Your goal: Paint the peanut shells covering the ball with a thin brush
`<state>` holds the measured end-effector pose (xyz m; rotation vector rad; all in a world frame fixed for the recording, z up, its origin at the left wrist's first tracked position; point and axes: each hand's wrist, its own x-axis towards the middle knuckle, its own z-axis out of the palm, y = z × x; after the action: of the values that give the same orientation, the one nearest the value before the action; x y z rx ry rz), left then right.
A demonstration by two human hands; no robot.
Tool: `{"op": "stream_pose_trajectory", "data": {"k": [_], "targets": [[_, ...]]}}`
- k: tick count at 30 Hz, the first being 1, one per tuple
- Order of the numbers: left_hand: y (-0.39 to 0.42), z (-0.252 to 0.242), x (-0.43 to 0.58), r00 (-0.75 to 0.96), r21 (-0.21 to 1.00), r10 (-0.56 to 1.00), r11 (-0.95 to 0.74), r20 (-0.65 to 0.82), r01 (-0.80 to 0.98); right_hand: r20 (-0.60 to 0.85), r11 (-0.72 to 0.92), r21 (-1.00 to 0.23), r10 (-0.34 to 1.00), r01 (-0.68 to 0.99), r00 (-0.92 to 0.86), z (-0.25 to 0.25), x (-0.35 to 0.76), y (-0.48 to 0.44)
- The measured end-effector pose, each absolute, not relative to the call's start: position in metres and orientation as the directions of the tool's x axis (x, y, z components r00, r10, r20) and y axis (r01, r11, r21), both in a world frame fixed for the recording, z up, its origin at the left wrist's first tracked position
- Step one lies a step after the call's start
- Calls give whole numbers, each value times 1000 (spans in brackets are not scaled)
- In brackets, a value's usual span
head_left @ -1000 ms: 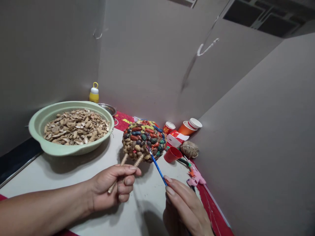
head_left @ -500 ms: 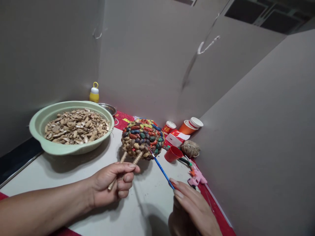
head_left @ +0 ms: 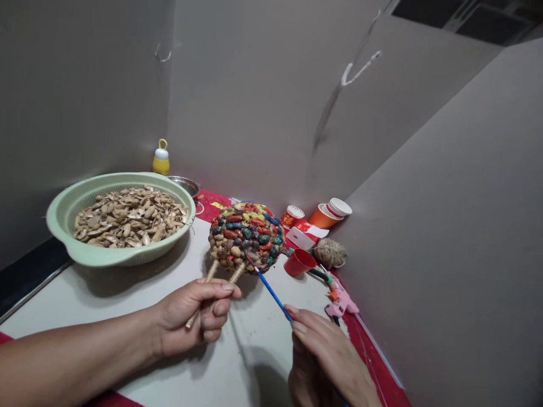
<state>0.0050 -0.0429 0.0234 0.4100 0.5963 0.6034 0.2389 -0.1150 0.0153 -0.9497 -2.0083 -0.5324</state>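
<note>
Blue and slim, a paintbrush (head_left: 275, 296) is being gripped in the right hand (head_left: 331, 350) and is touching the shell-covered piece (head_left: 244, 234). Right of the green colander (head_left: 108, 258), the left hand (head_left: 199, 314) is holding that piece by its tan sticks (head_left: 236, 274). Farther right of the colander, a red cup (head_left: 299, 263) is standing.

hands (head_left: 197, 316) (head_left: 333, 350): 2 | brush (head_left: 274, 295): 1 | sticks (head_left: 212, 271) (head_left: 237, 273): 2 | shell-covered body (head_left: 246, 234): 1 | colander (head_left: 99, 258): 1 | twine ball (head_left: 330, 254): 1
</note>
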Motion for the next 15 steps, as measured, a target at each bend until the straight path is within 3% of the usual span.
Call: {"op": "stream_pose_trajectory", "data": {"k": [6, 15], "targets": [[-41, 20, 8, 654, 552, 642, 739, -401, -386, 890, 592, -82, 405, 802, -208, 2, 230, -119], [-41, 20, 8, 649, 578, 650, 725, -395, -374, 820, 618, 29, 435, 785, -372, 18, 240, -114]]}}
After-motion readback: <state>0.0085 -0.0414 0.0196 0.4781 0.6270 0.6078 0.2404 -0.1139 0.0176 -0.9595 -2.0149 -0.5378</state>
